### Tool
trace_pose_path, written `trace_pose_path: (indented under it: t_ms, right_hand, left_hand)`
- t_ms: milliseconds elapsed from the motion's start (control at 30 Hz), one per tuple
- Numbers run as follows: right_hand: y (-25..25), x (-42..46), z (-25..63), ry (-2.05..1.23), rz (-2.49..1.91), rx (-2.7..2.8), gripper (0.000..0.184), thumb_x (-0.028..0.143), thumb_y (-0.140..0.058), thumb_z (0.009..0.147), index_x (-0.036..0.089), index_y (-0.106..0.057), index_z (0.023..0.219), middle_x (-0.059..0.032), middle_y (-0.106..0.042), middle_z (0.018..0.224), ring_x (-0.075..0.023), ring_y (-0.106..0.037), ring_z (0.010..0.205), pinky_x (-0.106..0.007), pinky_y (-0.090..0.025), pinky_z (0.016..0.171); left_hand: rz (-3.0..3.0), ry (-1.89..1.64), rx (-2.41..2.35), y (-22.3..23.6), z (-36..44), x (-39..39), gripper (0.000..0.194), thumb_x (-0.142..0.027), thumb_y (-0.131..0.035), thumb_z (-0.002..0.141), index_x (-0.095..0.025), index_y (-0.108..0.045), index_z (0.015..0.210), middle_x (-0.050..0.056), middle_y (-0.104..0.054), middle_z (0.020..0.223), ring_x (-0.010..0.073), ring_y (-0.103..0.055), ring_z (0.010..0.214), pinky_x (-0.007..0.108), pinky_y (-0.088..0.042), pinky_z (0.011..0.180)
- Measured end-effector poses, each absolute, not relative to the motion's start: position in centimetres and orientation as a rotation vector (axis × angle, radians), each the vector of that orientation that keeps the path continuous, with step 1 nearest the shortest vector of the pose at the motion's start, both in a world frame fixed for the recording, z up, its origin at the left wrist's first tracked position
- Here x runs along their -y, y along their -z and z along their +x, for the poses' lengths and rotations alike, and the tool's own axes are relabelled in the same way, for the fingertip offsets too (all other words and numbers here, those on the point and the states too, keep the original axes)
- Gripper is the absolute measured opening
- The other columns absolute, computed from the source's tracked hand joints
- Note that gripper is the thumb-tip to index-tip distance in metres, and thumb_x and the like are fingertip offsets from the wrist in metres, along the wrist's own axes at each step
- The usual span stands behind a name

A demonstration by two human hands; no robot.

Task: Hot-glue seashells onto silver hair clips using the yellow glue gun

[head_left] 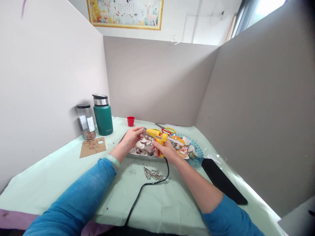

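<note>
My right hand [166, 149] is closed round the handle of a yellow hot glue gun [157, 134], a whitish glue stick [176, 142] sticking out of its back. The gun points left, its nozzle close to my left fingertips. Between the pinched fingers of my left hand [133, 137] is a small silvery piece [144, 129], too small to make out fully. Under both hands lies a metal tray [145, 157] with shells [139, 145] in it. Several slim metal clips or pins [153, 174] lie loose on the cloth in front, by the gun's black cord [142, 187].
To the right stand a blue scalloped plate [199, 154] of shells and a black flat object [223, 182]. Scissors [167, 129] and a red cup [131, 121] are behind. At left are a green flask [102, 119], a jar [86, 123] and a brown card [92, 148]. Grey panels [157, 78] enclose the table.
</note>
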State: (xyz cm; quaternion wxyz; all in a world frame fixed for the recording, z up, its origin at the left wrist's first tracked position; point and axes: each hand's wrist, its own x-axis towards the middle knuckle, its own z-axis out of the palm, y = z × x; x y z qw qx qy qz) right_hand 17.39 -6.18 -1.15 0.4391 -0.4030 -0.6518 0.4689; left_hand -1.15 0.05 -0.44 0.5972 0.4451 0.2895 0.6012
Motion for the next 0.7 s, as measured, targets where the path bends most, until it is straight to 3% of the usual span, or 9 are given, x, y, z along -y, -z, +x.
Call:
trace_pose_path:
  t_ms: [267, 467, 700]
  right_hand:
    - [1.40, 6.06, 17.26, -1.153, -0.988, 1.597, 0.039, 0.051, -0.060, 0.078, 0.014, -0.065, 0.070, 0.0024, -0.052, 0.040, -0.0085, -0.046, 0.036, -0.021, -0.035, 0.042]
    - [1.68, 5.79, 17.16, -1.156, -0.928, 1.538, 0.037, 0.051, -0.062, 0.077, 0.015, -0.062, 0.080, -0.0012, -0.065, 0.062, -0.0079, -0.047, 0.036, -0.022, -0.038, 0.040]
    - [1.40, 6.07, 17.28, -1.119, -0.992, 1.628, 0.038, 0.050, -0.059, 0.079, 0.013, -0.065, 0.069, 0.0020, -0.051, 0.041, -0.0089, -0.046, 0.038, -0.021, -0.035, 0.043]
  left_hand:
    - [1.069, -1.359, -0.713, 0.21, -0.99, 0.34, 0.027, -0.017, -0.080, 0.063, -0.006, -0.069, 0.084, 0.003, -0.062, 0.064, 0.0050, -0.048, 0.045, 0.019, -0.037, 0.042]
    - [1.081, -1.346, -0.743, -0.12, -0.76, 0.83, 0.023, -0.015, -0.078, 0.064, -0.005, -0.069, 0.083, 0.002, -0.060, 0.061, 0.0049, -0.048, 0.043, 0.019, -0.037, 0.042]
    - [1.031, -1.364, -0.694, -0.01, -0.99, 0.47, 0.022, -0.013, -0.077, 0.066, -0.006, -0.068, 0.085, 0.001, -0.059, 0.061, 0.0047, -0.046, 0.044, 0.019, -0.037, 0.042]
